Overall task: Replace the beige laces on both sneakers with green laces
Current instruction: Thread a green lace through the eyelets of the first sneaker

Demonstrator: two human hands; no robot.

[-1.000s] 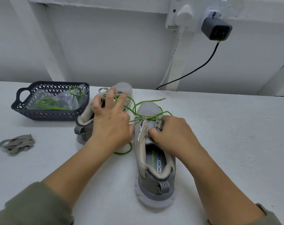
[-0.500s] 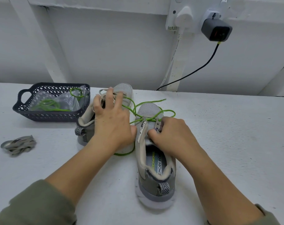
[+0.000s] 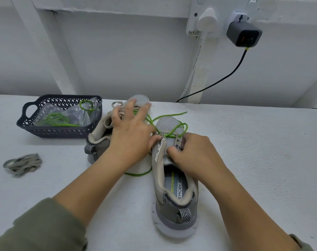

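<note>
the white table [image 3: 253, 160] carries everything. the near sneaker [image 3: 174, 216] lies at the centre with its toe to 12 o'clock, and the far sneaker [image 3: 99, 142] is just beside it at 10 o'clock. the dark basket [image 3: 60, 132] is at 9 o'clock of that one, touching or nearly touching it.

the hands are apart. the left hand [image 3: 130, 134] lies over the far sneaker with its fingers spread and straight, holding nothing that can be seen, and its thumb reaches toward the near sneaker's eyelet edge. the right hand [image 3: 194, 153] is curled and pinches the near sneaker's right eyelet flap. i cannot tell if a lace tip is also in that pinch.

the green lace [image 3: 172, 115] crosses only the lowest eyelets of the near sneaker. its loose ends loop toward 12 o'clock and under the left wrist. the far sneaker still has its beige lace [image 3: 118, 104]. a removed beige lace [image 3: 23, 164] is bundled at 9 o'clock, near the table edge, and a spare green lace [image 3: 56, 120] is in the basket.

risks, as i judge them:
1. the slack under the left wrist could snag and pull one end out of its eyelet.
2. the 2 ends could end up uneven.
3. an eyelet could be skipped while the right hand hides the row.
</note>
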